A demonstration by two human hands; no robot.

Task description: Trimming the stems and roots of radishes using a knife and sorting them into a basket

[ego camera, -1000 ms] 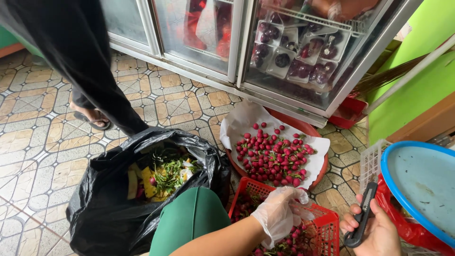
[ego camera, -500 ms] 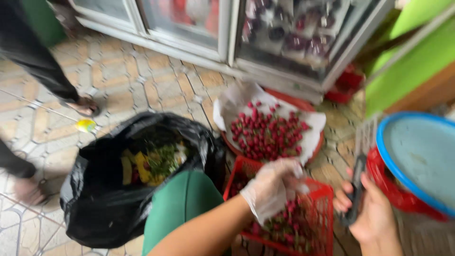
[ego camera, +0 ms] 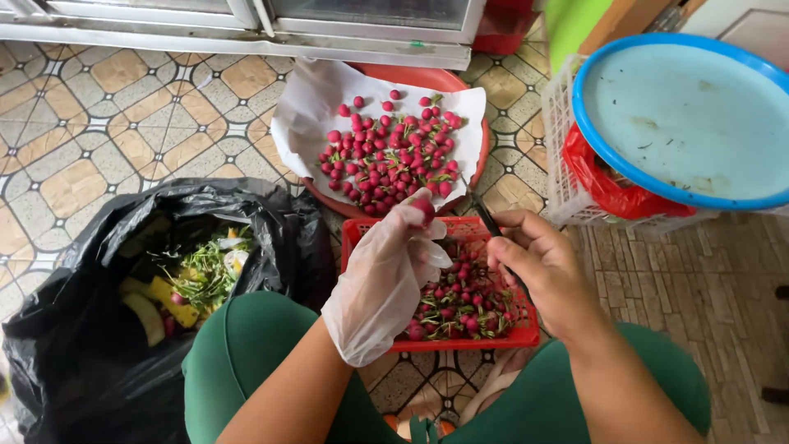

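Far left on the patterned tile floor (ego camera: 99,115): a crinkled, glossy black rubbish bag (ego camera: 74,345), mouth open, holding yellow peel strips and green stalks.

Next, reaching forward over a green-clad knee: the left hand (ego camera: 386,279) in a thin, loose, translucent plastic glove, wrinkled at the wrist, fingers (ego camera: 411,218) pinched shut on one small round red fruit (ego camera: 424,207) raised at the near edge of the round tray.

Beneath both hands: a red plastic lattice basket (ego camera: 493,335), rectangular, holding more small red fruits with green stems. Just beyond, touching its far rim: a round red tray (ego camera: 427,78) lined with soft white paper (ego camera: 308,103), heaped with smooth, shiny red fruits.

Right of the glove: the bare right hand (ego camera: 546,267), wrist bent, fingers curled closed round the dark handle of a slim knife (ego camera: 486,218), blade pointing up and left towards the held fruit, tip just beside it.

Far right: a white openwork plastic crate (ego camera: 563,173), a red plastic bag (ego camera: 608,193) bunched inside, capped by a wide pale-blue round lid (ego camera: 690,115) with a brighter blue rim.
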